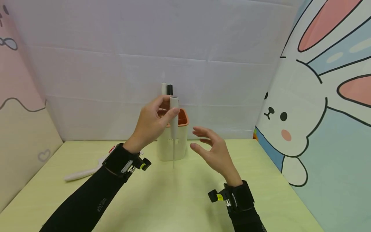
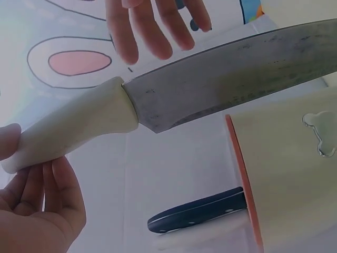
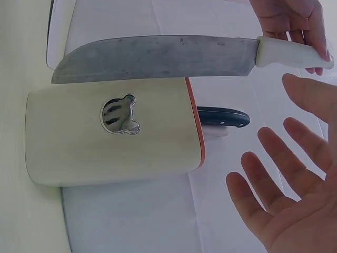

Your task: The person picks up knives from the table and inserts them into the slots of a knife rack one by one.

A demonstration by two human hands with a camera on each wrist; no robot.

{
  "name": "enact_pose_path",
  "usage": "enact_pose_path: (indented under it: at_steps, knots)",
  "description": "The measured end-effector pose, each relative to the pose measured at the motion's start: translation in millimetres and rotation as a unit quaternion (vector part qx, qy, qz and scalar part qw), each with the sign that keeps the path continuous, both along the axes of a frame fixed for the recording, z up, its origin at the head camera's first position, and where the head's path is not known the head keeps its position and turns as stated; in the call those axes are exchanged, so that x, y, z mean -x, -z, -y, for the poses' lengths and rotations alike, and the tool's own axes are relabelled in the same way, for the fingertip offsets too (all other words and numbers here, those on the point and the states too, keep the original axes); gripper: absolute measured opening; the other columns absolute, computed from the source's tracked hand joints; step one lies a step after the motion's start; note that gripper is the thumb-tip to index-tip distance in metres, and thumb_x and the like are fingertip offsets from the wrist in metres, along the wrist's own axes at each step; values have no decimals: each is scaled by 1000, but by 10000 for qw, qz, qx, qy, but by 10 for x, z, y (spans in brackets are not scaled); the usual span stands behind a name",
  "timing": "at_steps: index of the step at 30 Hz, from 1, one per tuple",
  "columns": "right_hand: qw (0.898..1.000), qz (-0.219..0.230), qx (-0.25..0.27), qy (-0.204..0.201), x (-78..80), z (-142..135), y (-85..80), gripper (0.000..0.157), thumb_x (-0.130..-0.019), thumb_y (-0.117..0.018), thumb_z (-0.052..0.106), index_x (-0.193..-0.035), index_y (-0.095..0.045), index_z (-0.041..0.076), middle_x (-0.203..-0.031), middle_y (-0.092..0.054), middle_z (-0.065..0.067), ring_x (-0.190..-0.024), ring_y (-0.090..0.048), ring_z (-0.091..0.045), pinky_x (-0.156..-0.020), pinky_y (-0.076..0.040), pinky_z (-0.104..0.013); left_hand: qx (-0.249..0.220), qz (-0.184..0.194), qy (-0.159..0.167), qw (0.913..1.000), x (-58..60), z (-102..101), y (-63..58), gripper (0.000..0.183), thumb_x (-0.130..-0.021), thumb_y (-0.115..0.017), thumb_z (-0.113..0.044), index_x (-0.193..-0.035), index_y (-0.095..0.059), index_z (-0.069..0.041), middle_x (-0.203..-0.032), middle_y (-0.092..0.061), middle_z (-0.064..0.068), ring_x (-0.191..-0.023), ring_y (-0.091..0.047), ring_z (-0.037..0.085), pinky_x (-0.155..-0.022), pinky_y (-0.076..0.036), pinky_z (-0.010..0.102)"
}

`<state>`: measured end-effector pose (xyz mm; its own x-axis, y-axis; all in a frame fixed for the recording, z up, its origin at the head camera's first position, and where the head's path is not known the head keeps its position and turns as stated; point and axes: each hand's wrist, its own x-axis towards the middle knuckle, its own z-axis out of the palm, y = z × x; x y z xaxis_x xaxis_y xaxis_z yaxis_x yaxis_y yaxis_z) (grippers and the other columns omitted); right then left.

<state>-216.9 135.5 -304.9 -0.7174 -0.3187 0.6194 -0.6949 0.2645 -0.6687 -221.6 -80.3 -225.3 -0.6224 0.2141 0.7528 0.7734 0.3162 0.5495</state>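
Note:
My left hand [image 1: 149, 122] pinches the white handle of a large kitchen knife [image 1: 174, 109] between thumb and fingers. The knife hangs upright, blade down, just in front of a cream knife holder [image 1: 182, 145] with an orange rim. In the left wrist view the broad grey blade [image 2: 226, 76] shows dark stains. To the right of the knife, my right hand [image 1: 214, 153] is raised with its fingers spread and relaxed, touching nothing. A black handle [image 3: 224, 116] and a white handle [image 1: 164, 87] stick out of the holder; whatever they belong to is hidden inside.
On the table [image 1: 174, 206] at left lies a white-handled utensil [image 1: 81, 175], partly covered by my left wrist. A white sheet [image 1: 162, 38] hangs behind the holder. Cartoon-printed panels [image 1: 333, 145] flank the table on both sides.

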Motion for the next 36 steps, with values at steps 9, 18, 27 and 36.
enact_pose_path:
  at_steps: [9,18,27,36]
  knots:
    - [9963,-343,-651,443,251,-119,254,52,-87,-73,26,-134,-51,25,-128,-55,3,-114,-50,-12,-92,-48,-41,35,-100,-26,9999,44,101,-202,22,-92,-62,-4,-112,-56,1,-94,-61,10,-86,-58,17,-79,-52,38]
    - [9887,-377,-1289,673,313,-167,336,57,-87,-72,29,-138,-47,23,-130,-53,0,-118,-47,-13,-93,-45,-46,169,-271,-208,9993,72,158,-463,21,-93,-61,-4,-113,-56,2,-94,-62,10,-84,-57,15,-80,-53,30]
    - [9829,-192,-1638,824,341,-212,389,61,-88,-72,30,-141,-44,24,-131,-50,2,-120,-44,-13,-96,-42,-45,181,-323,-358,9987,87,165,-706,21,-94,-60,-6,-113,-56,3,-95,-63,11,-83,-56,13,-78,-51,26]
    - [9796,16,-1838,815,395,-198,463,62,-89,-69,36,-143,-40,24,-137,-45,-1,-126,-40,-19,-101,-38,-49,154,-332,-503,9981,76,213,-936,24,-96,-58,-12,-115,-55,3,-95,-60,7,-85,-54,13,-77,-49,26]
